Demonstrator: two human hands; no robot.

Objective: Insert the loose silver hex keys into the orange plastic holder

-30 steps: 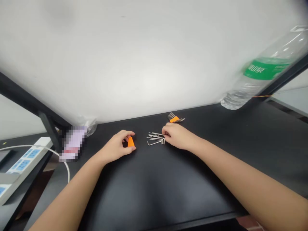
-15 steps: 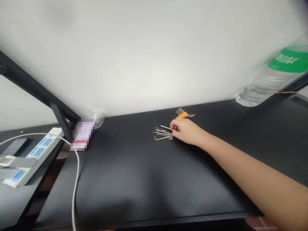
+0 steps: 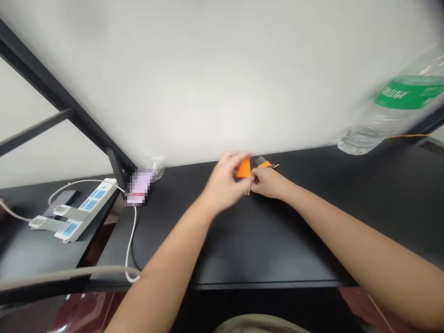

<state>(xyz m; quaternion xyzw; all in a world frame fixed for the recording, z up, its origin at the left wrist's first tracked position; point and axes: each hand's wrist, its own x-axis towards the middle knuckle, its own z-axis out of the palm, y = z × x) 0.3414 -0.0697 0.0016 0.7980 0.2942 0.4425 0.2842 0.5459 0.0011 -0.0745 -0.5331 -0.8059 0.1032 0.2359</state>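
Observation:
My left hand (image 3: 222, 185) is raised over the black table (image 3: 312, 222) with its fingers closed on a small orange holder (image 3: 243, 168). My right hand (image 3: 268, 181) sits just to the right of it, fingers curled, touching the holder's lower side; a bit of a metal hex key (image 3: 247, 191) shows under the two hands. The loose hex keys lie hidden behind my left hand. A second orange holder with hex keys in it (image 3: 264, 163) lies just behind my right hand, near the wall.
A clear plastic water bottle with a green label (image 3: 391, 111) stands at the far right by the wall. A white power strip (image 3: 81, 210) with its cable lies on the left desk, beyond a black frame post (image 3: 114, 164). A small plastic bag (image 3: 154, 167) sits at the wall.
My left hand, out of view half a second ago, has come back in over the hex keys with the orange holder. The camera has swung and dipped; my right hand stayed by the keys.

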